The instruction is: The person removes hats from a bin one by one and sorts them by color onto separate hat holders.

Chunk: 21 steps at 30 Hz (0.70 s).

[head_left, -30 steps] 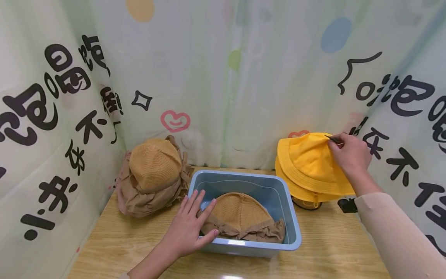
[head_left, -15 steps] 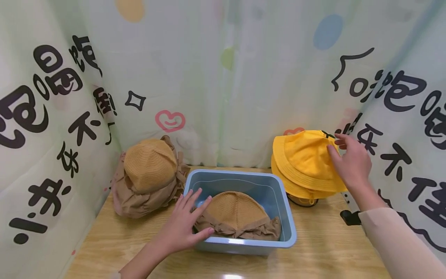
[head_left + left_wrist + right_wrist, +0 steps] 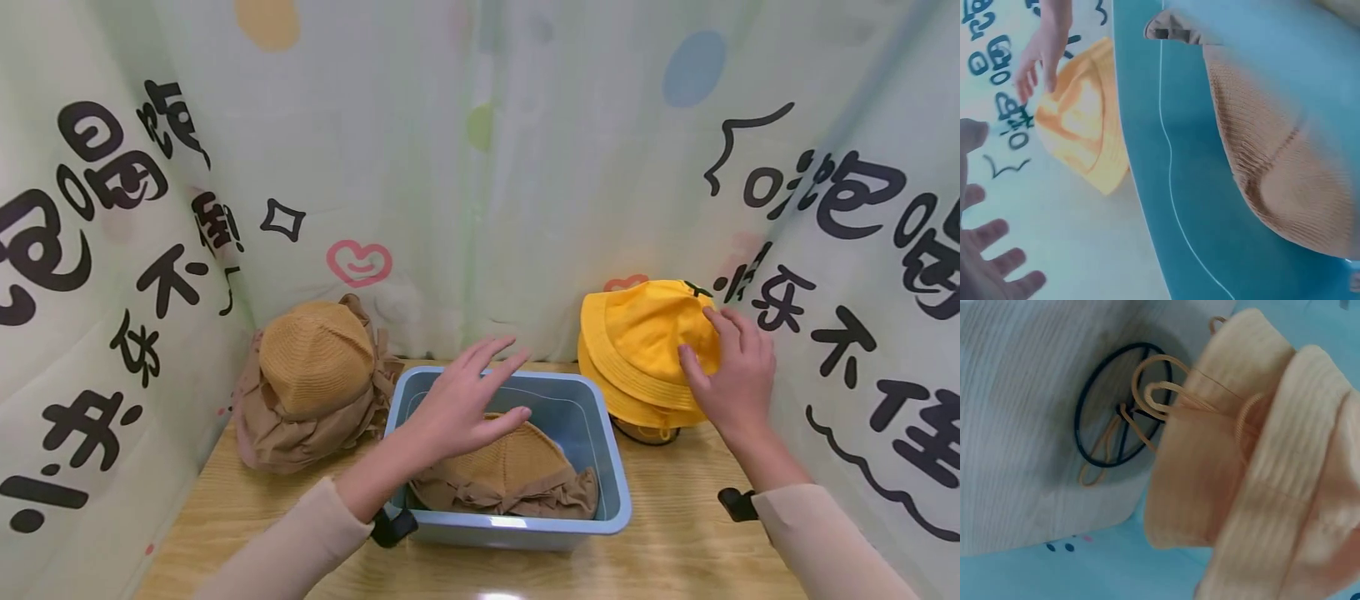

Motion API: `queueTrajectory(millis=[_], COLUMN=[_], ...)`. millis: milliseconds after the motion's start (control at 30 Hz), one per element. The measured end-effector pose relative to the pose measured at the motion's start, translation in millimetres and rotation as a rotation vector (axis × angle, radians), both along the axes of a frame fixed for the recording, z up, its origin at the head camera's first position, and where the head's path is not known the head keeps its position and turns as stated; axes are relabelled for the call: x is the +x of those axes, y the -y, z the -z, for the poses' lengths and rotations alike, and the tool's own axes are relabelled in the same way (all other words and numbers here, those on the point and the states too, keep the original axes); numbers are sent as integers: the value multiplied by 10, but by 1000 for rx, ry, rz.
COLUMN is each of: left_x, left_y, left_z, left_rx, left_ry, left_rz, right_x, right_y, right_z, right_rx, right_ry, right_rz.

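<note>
My left hand [image 3: 468, 408] hovers above a light blue plastic tub [image 3: 618, 467], its fingers stretched out and holding nothing. Inside the tub lies a straw-coloured sun hat [image 3: 517, 471] with a ruffled brown brim and a bow. On the right, my right hand [image 3: 733, 367] is beside the crown of the top yellow bucket hat [image 3: 637, 350], fingers loosely bent; contact is unclear. A small dark green sprout [image 3: 697, 288] tops that crown. The right wrist view shows overlapping hat brims [image 3: 1210, 475], cords [image 3: 1147, 394] and a black wire ring base [image 3: 1077, 422] below.
More straw and brown hats [image 3: 318, 362] are stacked at the back left of the wooden table [image 3: 675, 533]. A printed curtain [image 3: 420, 167] encloses the back and both sides. Black wrist cameras [image 3: 393, 527] sit on both wrists.
My left hand has lifted from the tub's left rim and moved forward and right over it. My right hand has come off the sprout and slid down the yellow hat's right side.
</note>
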State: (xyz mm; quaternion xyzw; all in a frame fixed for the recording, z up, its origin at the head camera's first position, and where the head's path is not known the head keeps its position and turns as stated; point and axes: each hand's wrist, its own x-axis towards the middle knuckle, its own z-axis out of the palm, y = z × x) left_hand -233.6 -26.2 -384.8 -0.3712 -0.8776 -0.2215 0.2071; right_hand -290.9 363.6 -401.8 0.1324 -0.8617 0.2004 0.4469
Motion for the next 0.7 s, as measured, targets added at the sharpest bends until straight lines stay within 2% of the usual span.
queueTrajectory(millis=[133,267,467,700], left_x=[-286,-538,-825,-1121], left_y=[-315,-586,-889,-1187], left_z=[-64,-59,44,171], left_rx=[21,-8,-117,-236], left_ry=[-45,-92,-91,-193], left_rz=[30,28,4,-16], right_x=[-4,-2,-27,-111], right_y=[13,6,-20,-35], right_z=[111,203,293,344], right_rx=[29,49,96,121], right_ry=[70,154,226,282], right_rz=[8,35,65,84])
